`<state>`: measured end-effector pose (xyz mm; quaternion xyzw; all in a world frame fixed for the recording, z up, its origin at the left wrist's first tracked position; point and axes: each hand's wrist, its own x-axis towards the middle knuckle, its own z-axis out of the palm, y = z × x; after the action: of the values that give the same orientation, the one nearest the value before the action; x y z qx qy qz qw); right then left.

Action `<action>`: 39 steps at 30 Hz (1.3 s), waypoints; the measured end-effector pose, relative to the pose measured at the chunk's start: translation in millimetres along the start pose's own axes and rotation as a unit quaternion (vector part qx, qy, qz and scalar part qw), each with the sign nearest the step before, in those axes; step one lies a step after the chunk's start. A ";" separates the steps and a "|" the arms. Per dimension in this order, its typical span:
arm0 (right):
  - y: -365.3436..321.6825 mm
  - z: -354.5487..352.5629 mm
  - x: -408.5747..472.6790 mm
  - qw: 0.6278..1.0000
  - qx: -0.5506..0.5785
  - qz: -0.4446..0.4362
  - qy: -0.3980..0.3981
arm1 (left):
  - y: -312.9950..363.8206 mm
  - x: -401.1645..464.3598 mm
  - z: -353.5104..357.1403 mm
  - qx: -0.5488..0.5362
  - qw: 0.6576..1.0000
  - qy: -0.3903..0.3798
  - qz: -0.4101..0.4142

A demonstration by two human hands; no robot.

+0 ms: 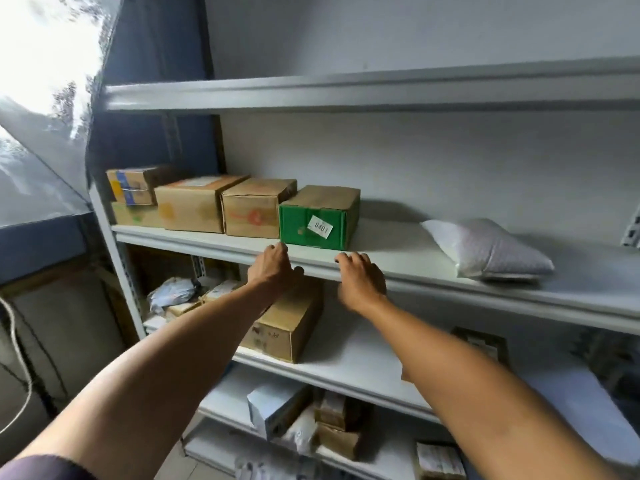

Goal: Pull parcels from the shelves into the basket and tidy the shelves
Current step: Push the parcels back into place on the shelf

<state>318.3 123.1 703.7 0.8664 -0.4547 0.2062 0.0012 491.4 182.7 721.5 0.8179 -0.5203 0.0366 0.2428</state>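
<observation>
A green box (pixel 313 226) with a white "0401" label stands on the middle shelf (pixel 398 251), last in a row of brown cardboard boxes (pixel 251 211). My left hand (pixel 272 268) and my right hand (pixel 360 277) reach up at the shelf's front edge just below the green box, fingers curled, apart from it and holding nothing. A grey padded mailer (pixel 485 249) lies further right on the same shelf. No basket is in view.
The shelf below holds a long brown carton (pixel 287 325) and small parcels (pixel 176 294) at the left. Lower shelves carry a white box (pixel 273 403) and several packets. The top shelf (pixel 346 90) overhangs. A blue upright (pixel 152 98) bounds the left side.
</observation>
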 end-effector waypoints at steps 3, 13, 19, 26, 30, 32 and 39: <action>11.9 -2.4 21.2 0.999 0.034 0.039 0.005 | -2.4 28.8 7.7 -0.055 0.998 0.000 0.006; 26.4 -1.2 74.1 0.930 0.335 0.145 -0.037 | 0.1 92.7 24.4 -0.447 0.890 0.014 -0.093; 36.8 -0.9 90.6 0.913 0.366 0.164 -0.076 | 7.2 118.0 34.7 -0.494 0.865 -0.010 -0.094; 36.4 1.7 96.1 0.891 0.406 0.174 -0.106 | 0.6 119.3 33.4 -0.475 0.872 -0.035 -0.111; 33.2 -6.0 87.5 0.893 0.411 0.159 -0.093 | -1.9 115.0 33.8 -0.477 0.871 -0.040 -0.105; 38.3 -4.3 86.3 0.894 0.413 0.158 -0.068 | -5.4 113.1 39.4 -0.496 0.859 -0.028 -0.121; 58.8 -11.8 80.1 0.888 0.402 0.199 0.100 | -12.5 112.0 31.0 -0.597 0.782 -0.026 -0.176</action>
<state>308.0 27.7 732.3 0.6590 -0.4932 0.4526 -0.3431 547.3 80.1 724.8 0.5872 -0.2911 -0.3466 0.6711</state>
